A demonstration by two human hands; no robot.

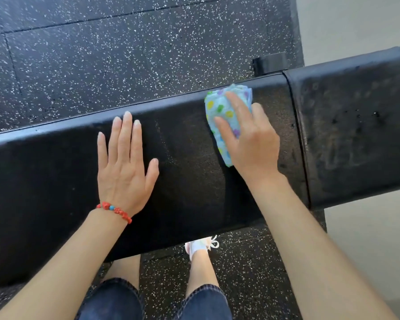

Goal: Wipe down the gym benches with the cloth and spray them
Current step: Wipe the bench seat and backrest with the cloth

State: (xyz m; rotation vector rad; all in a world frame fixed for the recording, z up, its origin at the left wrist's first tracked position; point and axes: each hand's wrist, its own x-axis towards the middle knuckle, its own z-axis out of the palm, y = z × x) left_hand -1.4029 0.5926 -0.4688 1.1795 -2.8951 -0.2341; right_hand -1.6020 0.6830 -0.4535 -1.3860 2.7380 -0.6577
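A black padded gym bench [189,181] runs across the view from lower left to upper right. My left hand [125,167] lies flat on its long pad, fingers spread, holding nothing; a red bead bracelet circles that wrist. My right hand [247,139] presses a folded light-blue cloth with coloured dots [219,109] onto the pad near its far edge, close to the seam with the second pad [356,135]. That second pad looks streaked and damp. No spray bottle is in view.
Black rubber floor with white speckles [102,54] surrounds the bench. A black bench foot or bracket [270,64] sticks out behind the seam. A pale wall [356,24] stands at the right. My legs and a white shoe [201,245] are beside the bench's near edge.
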